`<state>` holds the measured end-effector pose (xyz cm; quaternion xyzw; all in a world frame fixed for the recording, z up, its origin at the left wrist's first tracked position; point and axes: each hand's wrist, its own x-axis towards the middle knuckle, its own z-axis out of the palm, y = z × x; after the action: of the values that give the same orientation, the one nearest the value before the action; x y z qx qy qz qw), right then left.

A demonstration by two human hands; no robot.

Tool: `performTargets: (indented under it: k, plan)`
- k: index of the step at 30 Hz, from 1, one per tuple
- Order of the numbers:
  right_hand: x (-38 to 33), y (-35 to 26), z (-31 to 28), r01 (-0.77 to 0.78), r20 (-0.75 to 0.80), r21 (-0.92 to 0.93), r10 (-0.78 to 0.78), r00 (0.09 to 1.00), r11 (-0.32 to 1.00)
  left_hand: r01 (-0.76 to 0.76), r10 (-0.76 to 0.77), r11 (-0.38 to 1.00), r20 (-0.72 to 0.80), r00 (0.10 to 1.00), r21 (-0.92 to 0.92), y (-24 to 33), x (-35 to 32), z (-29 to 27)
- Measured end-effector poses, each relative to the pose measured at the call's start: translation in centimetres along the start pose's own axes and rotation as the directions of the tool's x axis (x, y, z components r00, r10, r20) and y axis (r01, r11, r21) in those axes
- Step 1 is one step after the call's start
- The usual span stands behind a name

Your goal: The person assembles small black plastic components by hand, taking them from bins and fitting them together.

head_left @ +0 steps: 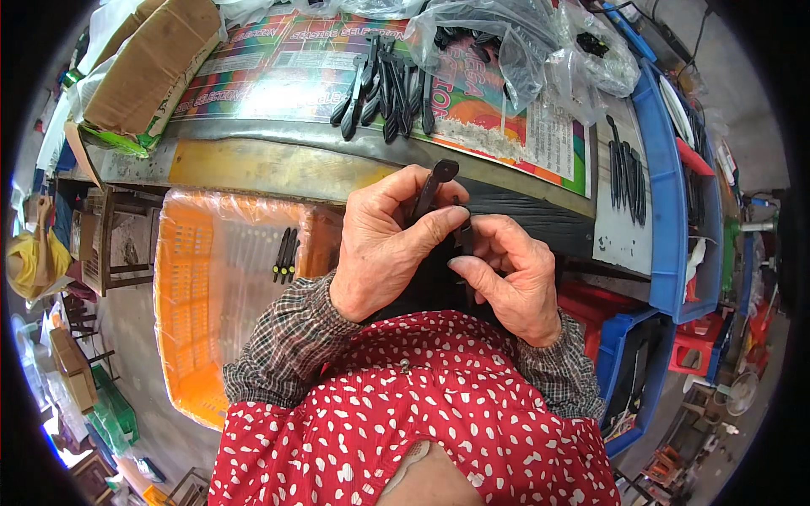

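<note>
In front of my chest, my left hand (384, 240) is closed around a slim black plastic piece (440, 173), its rounded, holed end pointing up above the fingers. Its thumb reaches across toward my right hand (510, 274). The right fingers pinch a narrow dark part (464, 238) just below that thumb tip. Whether the two dark parts are joined is hidden by the fingers. Beyond my hands, a pile of black handle-shaped pieces (390, 88) lies on the table.
An orange crate (184, 304) lined with clear plastic stands at left, holding several black pieces (285, 255). A cardboard box (152, 67) sits back left. Plastic bags (523, 46) lie at the back. More black pieces (626, 181) lie at right beside a blue bin (666, 194).
</note>
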<state>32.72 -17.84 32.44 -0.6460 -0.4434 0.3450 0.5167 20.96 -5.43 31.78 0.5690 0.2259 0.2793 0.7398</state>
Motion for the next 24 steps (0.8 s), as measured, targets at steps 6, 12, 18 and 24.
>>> performTargets:
  k: [6,12,18,24]
  plan:
    - [-0.03,0.21,0.22,-0.039,0.000,0.030,0.039,0.999,0.999,0.013,-0.014,1.000,-0.045,0.999,-0.020,0.15,-0.08,0.34]
    - [-0.11,0.33,0.07,-0.057,0.020,0.002,0.057,0.998,0.998,0.028,-0.028,0.999,-0.040,0.999,-0.016,-0.47,-0.19,0.20]
    - [-0.08,0.44,0.24,-0.031,0.006,0.029,0.031,1.000,0.999,0.050,-0.050,0.999,-0.051,0.997,-0.018,-0.34,-0.08,0.20]
    - [0.35,0.02,0.20,-0.153,0.093,0.222,0.135,0.986,0.963,0.047,-0.047,0.999,-0.039,0.998,-0.014,-0.46,-0.23,0.18]
